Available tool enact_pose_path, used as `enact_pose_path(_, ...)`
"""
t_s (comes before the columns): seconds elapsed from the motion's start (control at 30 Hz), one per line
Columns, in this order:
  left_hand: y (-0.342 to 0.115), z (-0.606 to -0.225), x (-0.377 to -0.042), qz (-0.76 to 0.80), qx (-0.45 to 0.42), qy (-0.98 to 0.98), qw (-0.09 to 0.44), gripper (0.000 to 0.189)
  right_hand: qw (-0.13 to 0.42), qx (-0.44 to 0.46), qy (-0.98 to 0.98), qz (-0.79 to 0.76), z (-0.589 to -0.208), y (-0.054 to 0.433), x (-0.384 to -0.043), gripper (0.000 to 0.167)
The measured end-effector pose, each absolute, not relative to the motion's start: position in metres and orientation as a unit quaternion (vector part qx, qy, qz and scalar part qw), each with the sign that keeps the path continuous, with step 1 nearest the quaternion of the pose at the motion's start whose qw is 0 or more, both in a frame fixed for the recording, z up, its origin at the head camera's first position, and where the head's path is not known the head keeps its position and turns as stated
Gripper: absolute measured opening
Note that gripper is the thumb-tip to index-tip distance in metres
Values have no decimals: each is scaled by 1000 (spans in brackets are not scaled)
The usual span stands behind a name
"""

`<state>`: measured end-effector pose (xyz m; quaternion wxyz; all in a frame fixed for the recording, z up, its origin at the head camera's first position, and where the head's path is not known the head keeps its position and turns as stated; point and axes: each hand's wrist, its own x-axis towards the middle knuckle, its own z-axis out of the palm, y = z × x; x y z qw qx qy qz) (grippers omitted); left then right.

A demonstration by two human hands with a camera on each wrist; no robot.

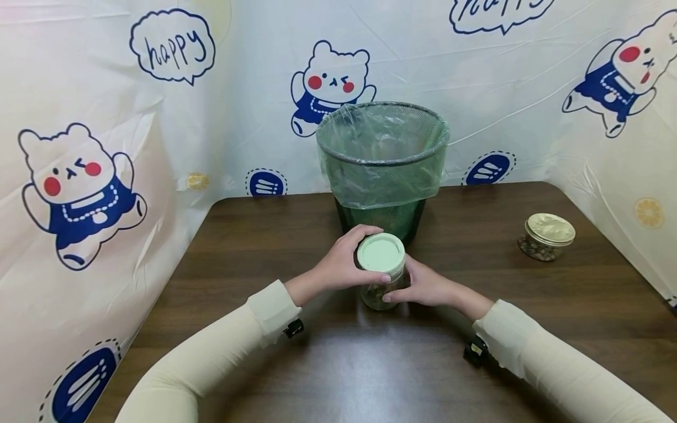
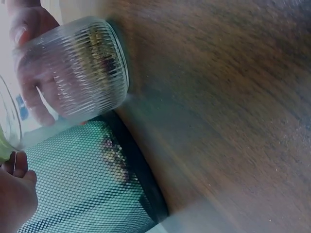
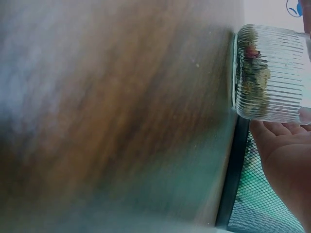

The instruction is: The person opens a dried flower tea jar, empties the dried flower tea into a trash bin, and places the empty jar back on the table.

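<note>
A ribbed clear glass jar stands upright on the table, holding a low layer of dried, mixed brown and reddish bits. On its top sits a pale green round lid. My left hand grips the lid from the left, thumb along the near side and fingers round the far side. Lower down, my right hand holds the jar's glass body from the right, thumb in front. Through the glass, the left wrist view shows the right hand's fingers. In the right wrist view the lid is out of frame.
Just behind the jar stands a mesh waste bin with a green plastic liner. Some coloured bits show through its mesh. A short jar with a gold lid stands on the right of the brown wooden table. A printed curtain hangs round the table.
</note>
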<state>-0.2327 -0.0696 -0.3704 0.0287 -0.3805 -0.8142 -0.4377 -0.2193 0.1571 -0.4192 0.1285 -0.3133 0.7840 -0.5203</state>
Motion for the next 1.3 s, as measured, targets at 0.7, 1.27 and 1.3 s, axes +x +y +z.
enact_pose_path(0.7, -110, -363, -241, -441, -334, -831, 61, 75, 120, -336, 773, -524, -420, 156, -222, 80)
enact_pose_path(1.27, -142, -382, -263, -387, -250, -887, 30, 75, 115, -335, 775, -523, -421, 155, -221, 77)
enact_pose_path(1.3, -143, -383, -264, -383, -243, -891, 24, 76, 115, -336, 776, -522, -421, 155, -221, 77)
